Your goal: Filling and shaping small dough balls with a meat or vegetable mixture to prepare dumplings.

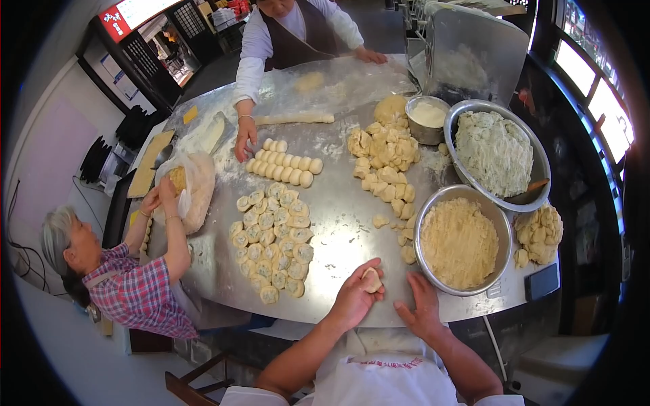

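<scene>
My left hand point(354, 297) holds a small cupped piece of dough point(372, 280) over the steel worktable point(340, 243). Fingers apart, my right hand point(422, 307) rests near the table's front edge with nothing in it. Just beyond it stands a steel bowl point(459, 291) of crumbly yellow filling point(459, 241). Small dough lumps point(388, 185) trail down from a larger torn dough mass point(391, 144) to this bowl's left side. Left of my hands lie many dough rounds point(274, 238) with greenish filling showing on top.
A larger steel bowl point(543, 157) holds a pale greenish mixture point(492, 152) and a wooden handle point(538, 184). A flour pot point(425, 134), dough pile point(538, 233) and phone point(542, 282) are nearby. One co-worker point(299, 35) reaches toward white dough pieces point(287, 165); another point(137, 279) handles a plastic bag point(195, 195).
</scene>
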Action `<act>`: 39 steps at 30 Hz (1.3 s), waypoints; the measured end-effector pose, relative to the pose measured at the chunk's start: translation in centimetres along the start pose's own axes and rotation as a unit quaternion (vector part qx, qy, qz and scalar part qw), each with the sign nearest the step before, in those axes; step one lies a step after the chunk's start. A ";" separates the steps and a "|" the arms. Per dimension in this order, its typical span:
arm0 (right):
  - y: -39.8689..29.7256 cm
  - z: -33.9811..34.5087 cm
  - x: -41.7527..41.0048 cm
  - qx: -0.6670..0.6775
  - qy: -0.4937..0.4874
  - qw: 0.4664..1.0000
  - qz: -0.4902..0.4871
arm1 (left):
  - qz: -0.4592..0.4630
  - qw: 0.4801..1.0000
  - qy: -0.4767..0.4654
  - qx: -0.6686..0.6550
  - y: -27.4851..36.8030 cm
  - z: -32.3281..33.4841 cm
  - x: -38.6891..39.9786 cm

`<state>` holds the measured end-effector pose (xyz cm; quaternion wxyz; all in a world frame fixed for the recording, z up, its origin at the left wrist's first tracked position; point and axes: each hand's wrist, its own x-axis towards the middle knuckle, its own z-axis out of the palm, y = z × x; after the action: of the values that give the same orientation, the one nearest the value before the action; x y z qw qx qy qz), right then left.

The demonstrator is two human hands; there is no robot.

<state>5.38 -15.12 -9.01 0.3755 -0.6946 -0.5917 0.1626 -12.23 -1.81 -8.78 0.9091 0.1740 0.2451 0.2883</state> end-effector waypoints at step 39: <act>-1.8 4.9 6.5 -0.234 -0.196 0.951 -0.055 | 0.335 0.824 0.096 0.447 -0.1 -4.5 -3.3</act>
<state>2.40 -7.38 -9.53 0.0869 -0.6839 -0.7123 0.1317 -16.99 -3.07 -11.40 0.5511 0.6044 0.3595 0.4492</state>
